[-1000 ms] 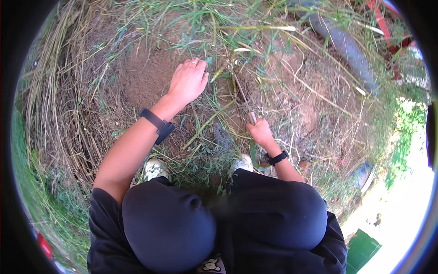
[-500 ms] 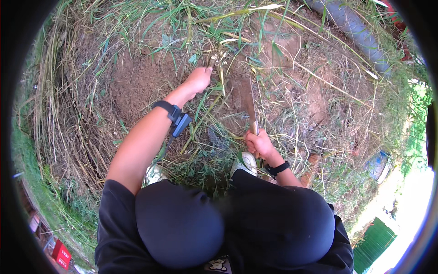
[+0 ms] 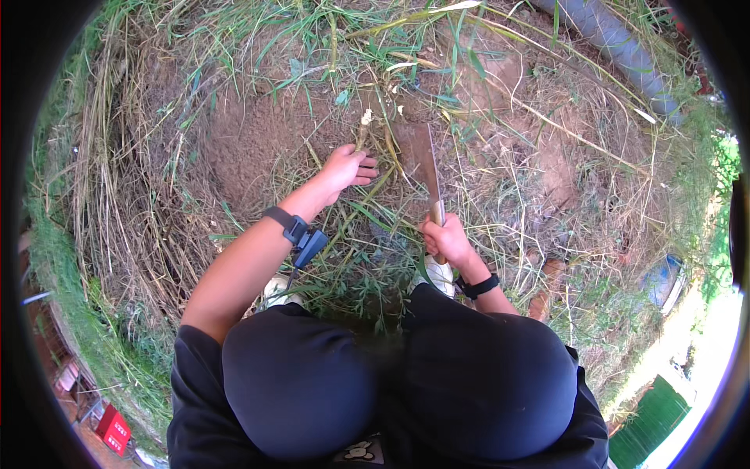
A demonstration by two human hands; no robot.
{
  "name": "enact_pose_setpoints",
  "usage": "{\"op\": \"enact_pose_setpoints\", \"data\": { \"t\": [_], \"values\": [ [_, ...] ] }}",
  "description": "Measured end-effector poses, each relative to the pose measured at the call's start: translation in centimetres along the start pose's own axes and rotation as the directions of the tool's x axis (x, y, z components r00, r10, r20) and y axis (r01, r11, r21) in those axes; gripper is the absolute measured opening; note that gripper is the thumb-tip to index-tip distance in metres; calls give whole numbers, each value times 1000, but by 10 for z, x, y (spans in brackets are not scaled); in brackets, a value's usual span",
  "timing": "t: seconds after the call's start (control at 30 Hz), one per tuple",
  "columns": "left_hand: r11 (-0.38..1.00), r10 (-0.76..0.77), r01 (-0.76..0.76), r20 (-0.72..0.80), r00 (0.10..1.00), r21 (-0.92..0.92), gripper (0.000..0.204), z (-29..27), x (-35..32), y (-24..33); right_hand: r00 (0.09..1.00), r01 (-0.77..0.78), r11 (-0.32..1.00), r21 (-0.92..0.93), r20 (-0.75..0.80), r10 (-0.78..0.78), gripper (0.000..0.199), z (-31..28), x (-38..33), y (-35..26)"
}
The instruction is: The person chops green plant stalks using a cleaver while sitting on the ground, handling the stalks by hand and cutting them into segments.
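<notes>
My right hand [image 3: 448,239] is wrapped round the wooden handle of a machete [image 3: 422,156]. Its broad, brownish, rusty-looking blade points away from me, low over the soil. To the left, my left hand [image 3: 344,170] hovers just above the ground with its fingers stretched out and apart. A short plant stalk [image 3: 362,139] with a pale cut end stands at the thumb's tip; whether they touch I cannot tell. Small pale chips [image 3: 400,110] lie beyond it, near the blade's far end.
Dry stalks [image 3: 133,203] are heaped on the left. A grey pipe-like cylinder [image 3: 613,39] lies at the far right, with a long thin stem [image 3: 562,141] across the ground before it. Leafy weeds [image 3: 367,289] grow between my white shoes [image 3: 433,277]. A blue container [image 3: 660,281] lies at the right.
My left hand has come nearer to me and its closed fingers have spread. The machete has turned, so more of its blade's flat side shows.
</notes>
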State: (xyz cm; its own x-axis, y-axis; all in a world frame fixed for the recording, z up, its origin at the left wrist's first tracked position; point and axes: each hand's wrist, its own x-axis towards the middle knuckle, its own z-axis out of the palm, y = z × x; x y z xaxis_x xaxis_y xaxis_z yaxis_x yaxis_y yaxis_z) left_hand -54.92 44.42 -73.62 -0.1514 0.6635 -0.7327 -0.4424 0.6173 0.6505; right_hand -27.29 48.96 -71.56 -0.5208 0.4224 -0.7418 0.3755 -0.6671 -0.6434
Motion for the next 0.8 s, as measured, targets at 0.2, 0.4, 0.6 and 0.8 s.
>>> {"op": "enact_pose_setpoints", "data": {
  "t": [0.2, 0.4, 0.6, 0.8],
  "values": [
    [979, -83, 110, 159, 984, -171, 35, 18, 5, 9, 996, 56, 898, -436, -39, -81, 22, -8, -7, 8],
    [915, -127, 203, 227, 966, -350, 14, -15, 7, -1, 974, 150, 711, -687, -20, -225, 27, 20, -16, -4],
    [918, 129, -100, 49, 990, -384, 51, -62, -63, 76, 966, 173, 743, -646, -37, -257, 27, 24, -6, -15],
    [989, 142, -140, -661, 737, 56, 64, -256, -293, 68, 963, 173, 938, -300, -147, -225, 21, 9, 3, -9]
  ]
}}
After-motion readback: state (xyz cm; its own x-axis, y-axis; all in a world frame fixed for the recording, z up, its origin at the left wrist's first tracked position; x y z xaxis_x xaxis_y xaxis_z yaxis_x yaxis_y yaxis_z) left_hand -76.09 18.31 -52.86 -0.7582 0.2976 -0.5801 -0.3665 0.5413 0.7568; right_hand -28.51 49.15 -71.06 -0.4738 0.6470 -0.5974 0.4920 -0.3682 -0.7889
